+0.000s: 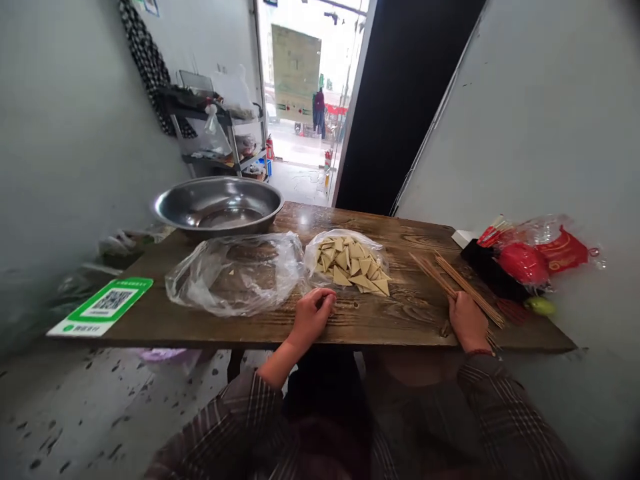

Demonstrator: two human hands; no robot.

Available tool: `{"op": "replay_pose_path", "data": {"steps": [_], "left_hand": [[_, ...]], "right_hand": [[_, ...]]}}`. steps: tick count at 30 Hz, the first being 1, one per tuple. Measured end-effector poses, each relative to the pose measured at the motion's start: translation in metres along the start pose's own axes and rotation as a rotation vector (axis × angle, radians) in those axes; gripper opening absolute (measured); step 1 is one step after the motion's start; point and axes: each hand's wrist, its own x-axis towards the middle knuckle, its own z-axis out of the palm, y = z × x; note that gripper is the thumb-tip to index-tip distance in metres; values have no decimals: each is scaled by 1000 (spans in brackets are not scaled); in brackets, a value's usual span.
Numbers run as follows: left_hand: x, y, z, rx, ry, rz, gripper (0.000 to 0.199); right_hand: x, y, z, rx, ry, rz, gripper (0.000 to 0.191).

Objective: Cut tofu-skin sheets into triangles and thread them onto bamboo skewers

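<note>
My left hand (314,313) rests near the front edge of the wooden table, fingers curled in and thumb close to them; nothing shows in it. Just beyond it, many beige triangular pieces, which look like sliced tofu (353,262), lie heaped in a clear plastic bag (313,252). On the right, my right hand (469,321) is closed around a bundle of thin wooden skewers (433,272). A second bundle of skewers (467,288) lies alongside, partly behind that hand. An opened-out clear plastic bag (235,293), with only a small crumb visible on it, is left of the tofu.
A wide metal basin (220,203) stands at the table's back left. A green and white QR-code sign (105,307) lies at the left edge. Red packages (540,257), a black item and a yellow-green fruit (540,306) crowd the right end. A shelf rack (215,127) stands beyond.
</note>
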Motion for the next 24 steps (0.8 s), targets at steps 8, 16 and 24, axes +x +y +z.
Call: {"op": "replay_pose_path", "data": {"steps": [8, 16, 24], "left_hand": [[0, 1, 1, -35, -8, -2, 20], [7, 0, -4, 10, -25, -14, 24], [6, -2, -8, -35, -31, -33, 28]], "right_hand": [[6, -21, -38, 362, 82, 199, 39], [38, -60, -82, 951, 109, 222, 86], [24, -139, -109, 1822, -54, 178, 51]]}}
